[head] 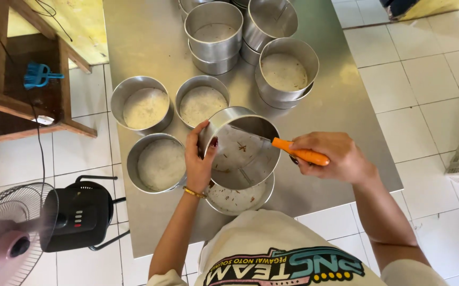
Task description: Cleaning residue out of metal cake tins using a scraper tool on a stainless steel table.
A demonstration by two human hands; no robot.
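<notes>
My left hand (198,159) grips the rim of a round metal cake tin (240,151), tilted toward me above another tin (238,198) that holds crumbs. My right hand (335,156) holds an orange-handled knife (299,153) whose blade reaches inside the tilted tin against its wall. Brown crumbs stick to the tin's inner base.
Several more round tins stand on the steel table (144,37), some paper-lined (161,163), some stacked at the back (214,32). A floor fan (12,233) and black appliance (76,217) sit at lower left. A wooden shelf (23,95) stands at left. White floor tiles lie to the right.
</notes>
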